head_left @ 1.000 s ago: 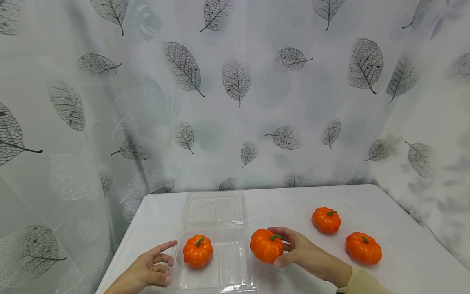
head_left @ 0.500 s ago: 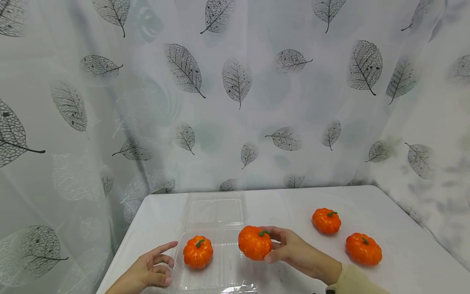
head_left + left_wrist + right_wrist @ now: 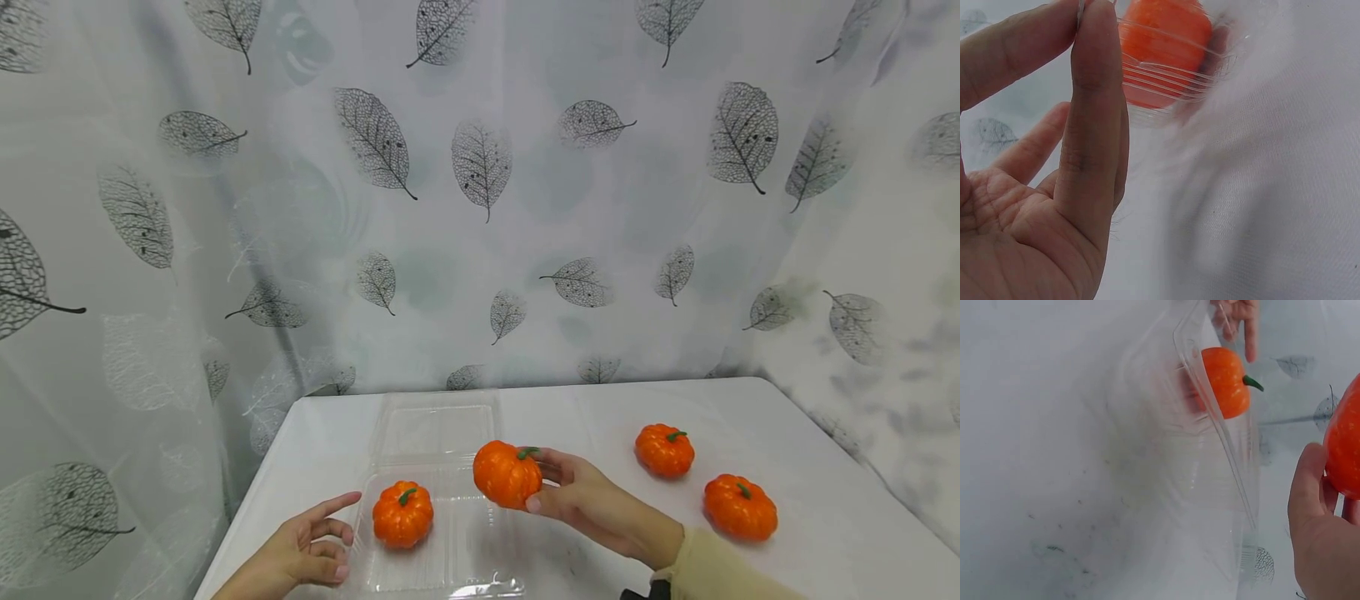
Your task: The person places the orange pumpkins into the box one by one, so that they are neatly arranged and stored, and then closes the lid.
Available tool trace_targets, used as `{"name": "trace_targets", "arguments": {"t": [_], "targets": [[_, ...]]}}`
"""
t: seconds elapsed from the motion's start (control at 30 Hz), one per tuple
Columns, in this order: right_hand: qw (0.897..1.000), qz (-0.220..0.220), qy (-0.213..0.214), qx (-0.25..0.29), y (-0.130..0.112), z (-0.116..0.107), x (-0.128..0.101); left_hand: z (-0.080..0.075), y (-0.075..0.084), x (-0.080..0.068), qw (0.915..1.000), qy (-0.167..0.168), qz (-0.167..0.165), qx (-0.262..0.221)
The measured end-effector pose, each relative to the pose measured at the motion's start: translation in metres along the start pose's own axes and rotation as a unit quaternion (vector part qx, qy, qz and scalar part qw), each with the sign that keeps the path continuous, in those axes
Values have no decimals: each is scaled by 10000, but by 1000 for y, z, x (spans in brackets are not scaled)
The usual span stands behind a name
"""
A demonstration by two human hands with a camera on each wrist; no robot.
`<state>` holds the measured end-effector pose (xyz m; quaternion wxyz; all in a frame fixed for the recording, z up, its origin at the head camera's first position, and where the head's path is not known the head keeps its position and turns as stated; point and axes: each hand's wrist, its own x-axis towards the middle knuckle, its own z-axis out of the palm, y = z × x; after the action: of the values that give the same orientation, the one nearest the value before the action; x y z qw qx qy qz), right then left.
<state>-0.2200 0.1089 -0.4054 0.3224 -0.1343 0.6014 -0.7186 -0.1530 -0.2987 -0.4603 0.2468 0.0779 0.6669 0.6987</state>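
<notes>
Fingers and thumb of the right hand (image 3: 576, 493) are clamped round the three o'clock side of a glossy orange mini pumpkin (image 3: 501, 475); those of the left hand (image 3: 300, 550) are apart and loosely bent at the nine o'clock side of the clear clamshell container (image 3: 442, 571), though whether they touch its rim I cannot tell.

Over the last second the held pumpkin has shifted toward ten o'clock and risen; the left hand has stayed put. The held pumpkin now appears raised against the tray's two o'clock corner, so I judge the carry well under way but the pumpkin not yet set down.

Inside the tray, a second pumpkin (image 3: 402, 517) sits toward nine o'clock. From the container, a third pumpkin (image 3: 663, 452) lies near two o'clock and a fourth pumpkin (image 3: 740, 510) at three, both untouched on the white table (image 3: 592, 412).
</notes>
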Motion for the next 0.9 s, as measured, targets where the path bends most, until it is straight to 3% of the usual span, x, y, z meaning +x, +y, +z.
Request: {"name": "trace_targets", "arguments": {"t": [0.27, 0.47, 0.67, 0.9], "targets": [[9994, -314, -23, -120, -1, 6, 8, -2, 0, 3, 9999, 87, -121, -34], [9981, -517, 45, -329, 3, 10, 15, -1, 0, 2, 9998, -93, 21, -188], [9909, -602, 482, -1104, 7, 14, 21, -2, -3, 3, 9996, -135, 56, -243], [9717, -904, 788, -2037, 15, 14, 28, -3, -3, 3, 9997, -134, 96, -205]]}}
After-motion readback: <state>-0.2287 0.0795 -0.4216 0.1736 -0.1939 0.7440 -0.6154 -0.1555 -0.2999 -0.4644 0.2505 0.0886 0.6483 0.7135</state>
